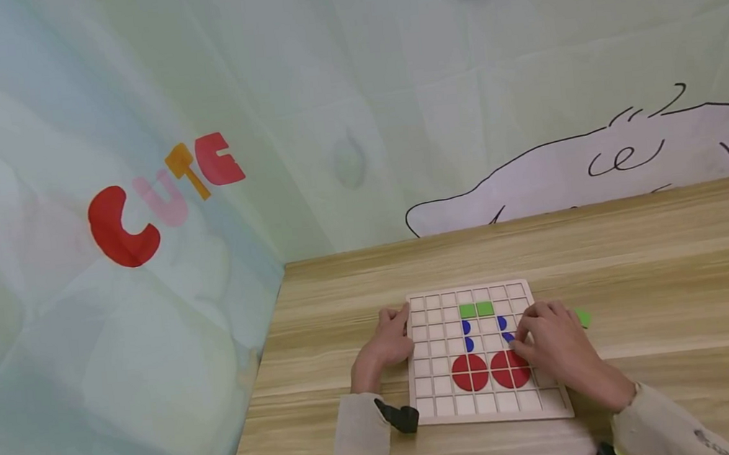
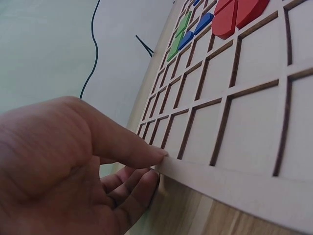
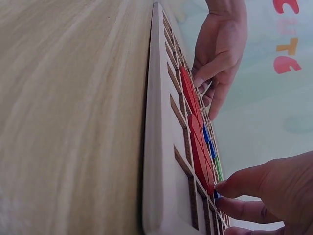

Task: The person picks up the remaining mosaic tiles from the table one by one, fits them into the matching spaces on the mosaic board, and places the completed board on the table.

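A wooden grid board (image 1: 430, 388) lies on the table, with its square cells partly filled by coloured pieces. My left hand (image 1: 387, 341) grips its left edge, thumb on the rim and the other fingers curled against the side, as the left wrist view shows. With thumb and index finger my right hand (image 1: 555, 341) pinches a blue half-circle piece (image 1: 508, 336), which sits askew at its cell. Other blue half-circles (image 1: 501, 323) stand in two columns. Above them are two green squares (image 1: 467, 311). Below, red quarter pieces form two circles (image 1: 470, 373).
On the wood-grain table (image 1: 682, 286), a green piece (image 1: 583, 318) lies just beyond the right hand, partly hidden by it. A printed cloth (image 1: 354, 113) hangs along the back and left of the table, with a cartoon outline and coloured letters.
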Action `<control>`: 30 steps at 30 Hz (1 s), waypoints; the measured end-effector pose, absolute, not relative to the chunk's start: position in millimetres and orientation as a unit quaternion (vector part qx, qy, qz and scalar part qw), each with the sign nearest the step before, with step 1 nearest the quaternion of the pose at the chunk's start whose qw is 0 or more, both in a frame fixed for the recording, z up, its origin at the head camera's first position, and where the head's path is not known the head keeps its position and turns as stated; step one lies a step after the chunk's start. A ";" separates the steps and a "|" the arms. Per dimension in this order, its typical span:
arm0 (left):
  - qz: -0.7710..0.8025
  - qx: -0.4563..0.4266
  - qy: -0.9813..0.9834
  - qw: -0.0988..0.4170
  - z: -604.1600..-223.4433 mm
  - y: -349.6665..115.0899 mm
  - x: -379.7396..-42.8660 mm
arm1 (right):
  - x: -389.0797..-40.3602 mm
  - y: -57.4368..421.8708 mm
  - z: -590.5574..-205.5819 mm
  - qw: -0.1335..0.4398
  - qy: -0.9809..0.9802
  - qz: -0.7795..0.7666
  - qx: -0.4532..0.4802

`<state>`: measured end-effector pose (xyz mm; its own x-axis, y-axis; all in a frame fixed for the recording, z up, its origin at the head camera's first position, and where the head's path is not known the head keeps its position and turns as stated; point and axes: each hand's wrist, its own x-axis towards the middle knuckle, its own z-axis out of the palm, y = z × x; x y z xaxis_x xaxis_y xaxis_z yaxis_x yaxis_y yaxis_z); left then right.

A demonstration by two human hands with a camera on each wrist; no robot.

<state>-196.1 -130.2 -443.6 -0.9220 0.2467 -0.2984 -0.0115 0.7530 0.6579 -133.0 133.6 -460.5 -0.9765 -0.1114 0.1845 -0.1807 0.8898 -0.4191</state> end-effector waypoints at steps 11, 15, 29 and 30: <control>0.349 0.059 0.916 0.189 -444.6 -130.7 -196.1 | -134.2 134.7 -461.5 0.099 -0.964 0.234 0.081; 0.345 0.062 0.917 0.188 -444.2 -130.5 -195.9 | -135.5 134.4 -463.4 0.097 -0.965 0.231 0.082; 0.343 0.066 0.918 0.189 -444.6 -130.7 -196.4 | -134.7 133.2 -465.3 0.104 -0.966 0.216 0.100; 0.344 0.065 0.917 0.190 -443.9 -130.5 -196.0 | -134.3 133.1 -465.0 0.103 -0.966 0.214 0.100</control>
<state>-196.0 -130.5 -443.9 -0.9189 0.2510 -0.3042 -0.0110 0.7548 0.6559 -134.3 133.1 -465.0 -0.9586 -0.1496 0.2422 -0.2379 0.8883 -0.3928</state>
